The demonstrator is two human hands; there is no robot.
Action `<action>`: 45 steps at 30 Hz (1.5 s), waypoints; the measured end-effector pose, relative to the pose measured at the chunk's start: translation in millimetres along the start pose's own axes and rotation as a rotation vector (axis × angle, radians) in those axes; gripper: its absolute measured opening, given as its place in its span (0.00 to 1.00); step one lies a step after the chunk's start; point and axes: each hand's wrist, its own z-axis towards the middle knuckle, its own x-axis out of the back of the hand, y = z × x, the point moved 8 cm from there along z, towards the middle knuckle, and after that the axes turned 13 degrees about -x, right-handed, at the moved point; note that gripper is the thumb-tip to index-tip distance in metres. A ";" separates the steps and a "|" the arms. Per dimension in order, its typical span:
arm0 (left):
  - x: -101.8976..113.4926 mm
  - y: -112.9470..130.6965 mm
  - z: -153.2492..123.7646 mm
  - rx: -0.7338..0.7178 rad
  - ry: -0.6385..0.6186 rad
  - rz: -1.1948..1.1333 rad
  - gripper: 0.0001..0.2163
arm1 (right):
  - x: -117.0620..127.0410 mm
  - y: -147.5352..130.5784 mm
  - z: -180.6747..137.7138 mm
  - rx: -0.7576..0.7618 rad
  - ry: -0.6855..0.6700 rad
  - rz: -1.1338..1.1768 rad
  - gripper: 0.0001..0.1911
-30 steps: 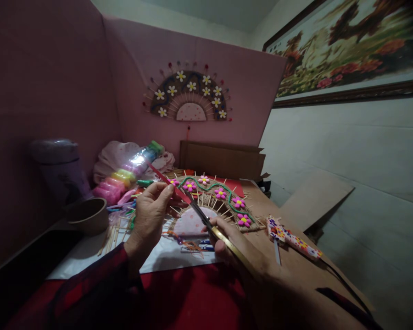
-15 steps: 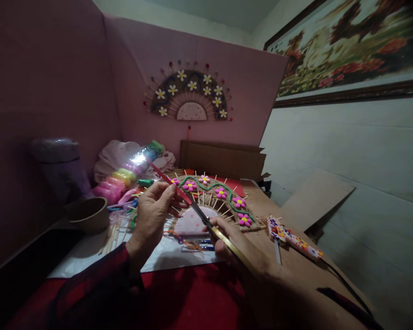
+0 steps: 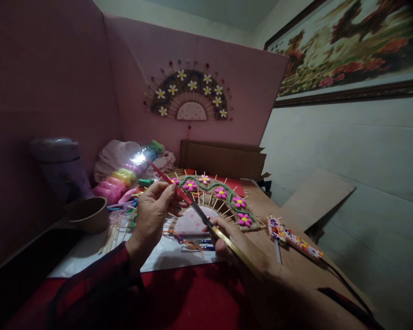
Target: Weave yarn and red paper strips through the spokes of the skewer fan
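Observation:
My left hand [image 3: 152, 215] is closed in a pinch on a thin red strip [image 3: 165, 178] that slants up to the left. My right hand [image 3: 248, 259] grips gold-handled scissors [image 3: 216, 231]; their dark blades meet the red strip near my left fingertips. Just behind both hands lies a fan-shaped craft [image 3: 213, 197] of wooden sticks and woven twine, with pink flowers and a green wavy cord. Its pale pink half-round centre shows between my hands.
A finished fan with white flowers [image 3: 188, 95] hangs on the pink board. At left stand a brown bowl [image 3: 88, 213], a lidded jar [image 3: 60, 168] and a pack of coloured clay [image 3: 128, 172]. A flowered glue gun [image 3: 291, 238] lies at right on cardboard. Loose sticks lie on white paper.

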 end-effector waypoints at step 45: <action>0.2 -3.1 -0.6 0.044 -0.009 0.017 0.10 | 1.1 2.0 1.4 0.008 0.021 0.049 0.31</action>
